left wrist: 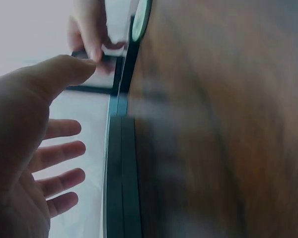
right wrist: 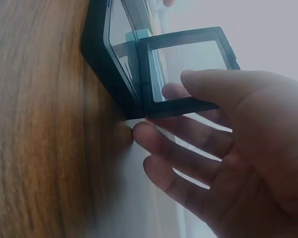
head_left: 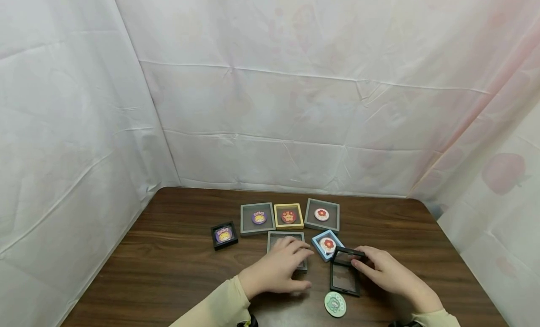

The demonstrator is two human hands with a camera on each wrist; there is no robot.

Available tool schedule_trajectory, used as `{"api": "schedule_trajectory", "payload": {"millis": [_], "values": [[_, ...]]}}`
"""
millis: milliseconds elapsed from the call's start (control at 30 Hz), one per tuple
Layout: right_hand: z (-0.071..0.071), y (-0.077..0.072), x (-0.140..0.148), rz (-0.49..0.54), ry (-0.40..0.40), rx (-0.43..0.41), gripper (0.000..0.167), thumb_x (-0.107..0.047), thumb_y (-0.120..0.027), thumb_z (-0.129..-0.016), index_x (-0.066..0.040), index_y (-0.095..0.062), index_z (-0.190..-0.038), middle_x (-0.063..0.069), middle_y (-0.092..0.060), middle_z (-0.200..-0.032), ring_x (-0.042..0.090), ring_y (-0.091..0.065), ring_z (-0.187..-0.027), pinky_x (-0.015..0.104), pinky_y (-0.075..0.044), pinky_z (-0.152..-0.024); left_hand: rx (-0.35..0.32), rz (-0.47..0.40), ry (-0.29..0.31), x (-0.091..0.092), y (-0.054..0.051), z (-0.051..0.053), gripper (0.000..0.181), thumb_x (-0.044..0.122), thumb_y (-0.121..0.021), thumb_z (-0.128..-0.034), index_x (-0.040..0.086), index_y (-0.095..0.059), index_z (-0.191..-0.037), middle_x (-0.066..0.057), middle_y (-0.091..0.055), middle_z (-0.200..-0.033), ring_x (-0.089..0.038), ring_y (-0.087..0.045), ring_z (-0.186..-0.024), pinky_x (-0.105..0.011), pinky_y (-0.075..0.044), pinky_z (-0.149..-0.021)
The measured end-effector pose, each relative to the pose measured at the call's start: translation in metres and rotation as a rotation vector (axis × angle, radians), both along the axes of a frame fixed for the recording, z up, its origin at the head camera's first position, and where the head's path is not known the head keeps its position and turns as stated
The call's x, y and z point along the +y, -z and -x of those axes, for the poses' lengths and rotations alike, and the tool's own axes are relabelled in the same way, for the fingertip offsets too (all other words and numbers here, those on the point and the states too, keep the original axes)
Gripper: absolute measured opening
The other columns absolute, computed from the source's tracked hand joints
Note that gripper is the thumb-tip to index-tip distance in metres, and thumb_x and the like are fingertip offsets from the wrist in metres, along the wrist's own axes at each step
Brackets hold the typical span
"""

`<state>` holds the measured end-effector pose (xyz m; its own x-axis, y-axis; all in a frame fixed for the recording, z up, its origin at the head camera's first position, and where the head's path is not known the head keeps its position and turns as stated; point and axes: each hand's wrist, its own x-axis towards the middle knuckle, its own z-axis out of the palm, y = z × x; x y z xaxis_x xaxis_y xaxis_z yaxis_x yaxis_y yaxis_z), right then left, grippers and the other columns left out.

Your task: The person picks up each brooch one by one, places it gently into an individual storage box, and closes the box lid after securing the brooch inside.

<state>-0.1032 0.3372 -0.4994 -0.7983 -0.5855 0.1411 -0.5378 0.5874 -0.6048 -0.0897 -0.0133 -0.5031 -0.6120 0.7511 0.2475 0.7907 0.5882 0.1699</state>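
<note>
My right hand (head_left: 386, 272) pinches the raised lid (right wrist: 184, 37) of a small black display case between thumb and fingers. The case's black base (head_left: 344, 276) lies on the table, joined to the lid along one edge, with clear film inside its frame. Just in front of it lies a round pale green badge (head_left: 335, 304) with a character on it. My left hand (head_left: 280, 266) is over a grey display case (head_left: 285, 234) and partly hides it. In the left wrist view the left fingers (left wrist: 62, 153) are spread, holding nothing.
Beyond the hands stand two grey cases (head_left: 258, 232) (head_left: 322, 228) and a yellow case (head_left: 288, 227), each with a badge. A blue case (head_left: 317, 245) with a flower badge touches or nearly touches the raised lid. Another black case (head_left: 225, 244) sits to the left. White cloth (head_left: 270, 107) surrounds the table.
</note>
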Motion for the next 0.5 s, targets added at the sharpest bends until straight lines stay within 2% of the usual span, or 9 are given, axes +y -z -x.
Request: {"api": "schedule_trajectory", "payload": {"millis": [133, 267, 500], "values": [[0.003, 0.001, 0.003, 0.021, -0.012, 0.008, 0.006, -0.023, -0.068, -0.111, -0.021, -0.073, -0.113, -0.014, -0.068, -0.098, -0.001, -0.057, -0.081, 0.026, -0.048, -0.065, 0.043, 0.040, 0.048, 0.013, -0.002, -0.010, 0.069, 0.060, -0.074, -0.0989, 0.015, -0.064, -0.150, -0.002, -0.061, -0.149, -0.021, -0.053, -0.136, -0.043, -0.047, -0.113], [0.006, 0.000, 0.011, 0.023, -0.001, -0.013, 0.010, -0.024, -0.067, -0.111, -0.019, -0.075, -0.114, -0.010, -0.073, -0.101, 0.001, -0.061, -0.084, 0.027, -0.051, -0.066, 0.071, 0.073, 0.091, 0.026, -0.005, -0.018, 0.068, 0.061, -0.075, -0.0978, 0.017, -0.065, -0.148, 0.003, -0.062, -0.144, -0.016, -0.054, -0.130, -0.035, -0.047, -0.109], [0.009, -0.001, 0.024, -0.011, 0.043, -0.048, 0.012, -0.028, -0.065, -0.113, -0.020, -0.074, -0.114, -0.007, -0.074, -0.104, 0.002, -0.064, -0.088, 0.028, -0.053, -0.068, 0.101, 0.151, 0.145, 0.046, -0.004, -0.026, 0.062, 0.064, -0.069, -0.1007, 0.021, -0.067, -0.145, 0.008, -0.065, -0.138, -0.009, -0.055, -0.124, -0.026, -0.043, -0.101]]}}
